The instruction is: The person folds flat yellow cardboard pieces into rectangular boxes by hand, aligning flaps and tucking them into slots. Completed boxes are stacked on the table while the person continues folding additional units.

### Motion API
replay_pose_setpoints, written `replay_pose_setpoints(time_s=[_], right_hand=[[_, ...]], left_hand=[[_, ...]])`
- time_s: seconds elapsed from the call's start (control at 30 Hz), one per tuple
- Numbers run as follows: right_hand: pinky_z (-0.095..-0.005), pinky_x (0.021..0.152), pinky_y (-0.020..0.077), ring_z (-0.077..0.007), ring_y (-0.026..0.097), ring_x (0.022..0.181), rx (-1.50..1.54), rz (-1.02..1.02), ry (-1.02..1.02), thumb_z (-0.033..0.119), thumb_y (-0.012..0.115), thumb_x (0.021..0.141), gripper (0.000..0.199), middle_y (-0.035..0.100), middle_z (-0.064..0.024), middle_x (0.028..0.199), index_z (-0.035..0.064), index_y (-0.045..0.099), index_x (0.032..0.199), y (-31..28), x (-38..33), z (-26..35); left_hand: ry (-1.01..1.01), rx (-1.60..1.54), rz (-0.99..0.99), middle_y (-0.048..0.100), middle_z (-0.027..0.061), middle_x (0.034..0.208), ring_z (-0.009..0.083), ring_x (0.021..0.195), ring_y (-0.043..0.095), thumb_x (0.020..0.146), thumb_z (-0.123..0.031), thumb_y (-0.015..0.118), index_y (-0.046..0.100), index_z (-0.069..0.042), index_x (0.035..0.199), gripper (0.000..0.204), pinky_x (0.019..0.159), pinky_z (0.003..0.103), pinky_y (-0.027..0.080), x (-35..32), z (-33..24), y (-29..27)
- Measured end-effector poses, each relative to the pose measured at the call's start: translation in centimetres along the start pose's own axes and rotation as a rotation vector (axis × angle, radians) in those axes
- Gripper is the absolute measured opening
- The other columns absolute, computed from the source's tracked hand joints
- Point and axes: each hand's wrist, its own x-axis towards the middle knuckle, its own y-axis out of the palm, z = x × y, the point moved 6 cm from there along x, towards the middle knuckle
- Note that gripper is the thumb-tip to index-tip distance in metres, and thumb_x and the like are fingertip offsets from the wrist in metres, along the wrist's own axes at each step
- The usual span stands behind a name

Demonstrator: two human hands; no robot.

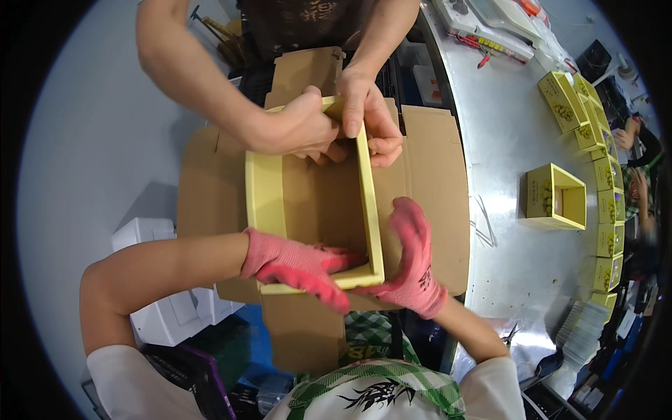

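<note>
A rectangular yellow frame-like cardboard box [373,210] stands before me, brown cardboard showing inside it. My left hand [301,266], in a pink glove, straddles its near wall, some fingers inside and others over the outer face. At the near right corner is my right hand [414,269], also gloved in pink, with fingers stretched up and apart; its lower edge is against or very close to the box. Across from me, a co-worker's bare hands [308,126] work at the box's far right corner, fingertips partly hidden inside.
Beneath the box lies an unfolded brown carton [437,210]. A metal table [500,154] to the right carries a single yellow box [542,196] and a row of yellow boxes [605,238] along its far side. White foam pieces [157,301] stand at lower left.
</note>
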Motion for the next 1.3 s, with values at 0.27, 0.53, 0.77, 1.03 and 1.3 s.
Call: replay_pose_setpoints(time_s=[0.27,0.53,0.77,1.03,1.3], right_hand=[[-0.0482,0.09,0.044,-0.0411,0.052,0.106,0.117,0.196,0.191,0.037,0.086,0.053,0.103,0.049,-0.0235,0.119,-0.0013,0.037,0.136,2.0,-0.9,-3.4],[-0.0479,0.091,0.0437,-0.041,0.051,0.105,0.178,0.26,0.219,0.031,0.082,0.052,0.105,0.048,-0.0235,0.117,-0.0015,0.034,0.139,2.8,-0.7,-4.3],[-0.047,0.095,0.0419,-0.0431,0.048,0.111,0.095,0.29,0.205,0.044,0.087,0.048,0.118,0.043,-0.0272,0.123,-0.0026,0.03,0.14,2.9,-1.2,-4.5],[-0.0463,0.109,0.03,-0.0425,0.032,0.134,0.087,0.33,0.045,0.022,0.081,0.065,0.099,0.034,-0.0257,0.142,-0.0026,0.027,0.144,-2.1,2.6,2.0],[-0.0432,0.104,0.0368,-0.04,0.045,0.122,-0.328,1.912,0.421,0.052,0.063,0.08,0.086,0.043,-0.0251,0.133,-0.001,0.033,0.141,9.7,5.2,6.7]], left_hand=[[-0.099,0.148,0.124,0.028,0.0187,0.146,0.0332,0.137,0.025,0.074,-0.039,0.07,0.029,-0.003,0.144,0.089,0.111,0.039,0.025,1.2,1.0,-1.4],[-0.367,-0.035,0.232,0.049,0.0096,0.118,0.0172,0.108,0.047,0.069,-0.02,0.076,0.049,-0.007,0.124,0.063,0.091,0.032,0.041,1.7,1.0,-1.7],[-0.427,-0.188,0.332,0.043,0.0151,0.133,0.0232,0.123,0.046,0.059,-0.018,0.079,0.039,-0.005,0.14,0.091,0.099,0.038,0.04,2.3,1.3,-1.6],[0.168,1.093,-0.515,0.058,0.0101,0.114,0.0304,0.099,0.054,0.069,-0.033,0.068,0.066,-0.01,0.107,0.045,0.093,0.042,0.041,-1.9,-3.3,-0.5],[0.682,0.152,-1.695,0.039,0.0187,0.139,0.0298,0.125,0.042,0.08,-0.009,0.051,0.048,0.0,0.13,0.052,0.108,0.041,0.03,-13.1,7.8,2.9]])
